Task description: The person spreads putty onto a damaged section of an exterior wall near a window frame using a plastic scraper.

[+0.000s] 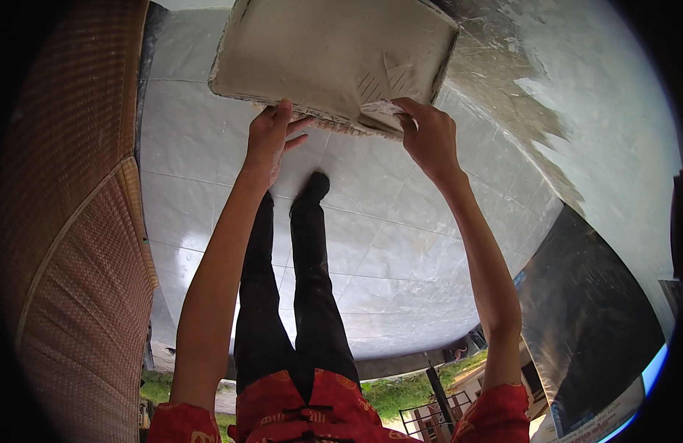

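Observation:
A wide, shallow tray [220,65] with a crusted rim stands in front of me, spread with a smooth, wet grey-brown paste. At its near edge is my left hand [271,140], thumb against the rim and the other fingers stretched apart just below it. My right hand [430,136] pinches a thin, pale, paste-smeared flat piece [382,107] over the tray's near right corner. Beside that piece the paste bears parallel lines and an angular mark. My right fingers partly cover the piece, so its full shape is hidden.
Large grey tiles [400,236] cover the floor around my legs [312,258]. A paste-smeared grey wall [577,96] rises on the right, with a dark panel [585,317] nearer me. Brown textured sheeting [83,295] hangs along the left. Behind me are grass [400,395] and a metal frame [430,417].

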A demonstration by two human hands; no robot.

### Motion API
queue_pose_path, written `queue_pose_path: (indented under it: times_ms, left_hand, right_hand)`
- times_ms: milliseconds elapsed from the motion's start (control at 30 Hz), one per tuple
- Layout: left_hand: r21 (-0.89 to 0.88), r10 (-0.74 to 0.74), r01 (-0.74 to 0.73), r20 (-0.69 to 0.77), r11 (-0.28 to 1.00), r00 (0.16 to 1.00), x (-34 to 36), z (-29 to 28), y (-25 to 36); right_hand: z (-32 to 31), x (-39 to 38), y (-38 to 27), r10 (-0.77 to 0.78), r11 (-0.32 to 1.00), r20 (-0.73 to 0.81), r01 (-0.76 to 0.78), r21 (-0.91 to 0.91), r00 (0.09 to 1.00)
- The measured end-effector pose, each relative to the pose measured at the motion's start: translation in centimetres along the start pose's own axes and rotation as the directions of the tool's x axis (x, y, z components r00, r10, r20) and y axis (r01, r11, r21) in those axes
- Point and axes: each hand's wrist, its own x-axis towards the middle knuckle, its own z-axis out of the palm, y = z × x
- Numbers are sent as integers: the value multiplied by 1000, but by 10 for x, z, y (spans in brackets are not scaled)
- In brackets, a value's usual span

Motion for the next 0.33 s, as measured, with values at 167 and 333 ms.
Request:
queue_pose_path:
  times_ms: [167, 333]
  left_hand:
    - [-124, 19, -18, 8, 992, 1000, 2, 2, -2]
    - [-213, 41, -46, -28, 976, 999, 4, 6, -3]
  right_hand:
    - [-5, 12, 4, 67, 989, 120, -82, 124, 991]
    - [-19, 30, 14, 97, 972, 279, -150, 178, 955]
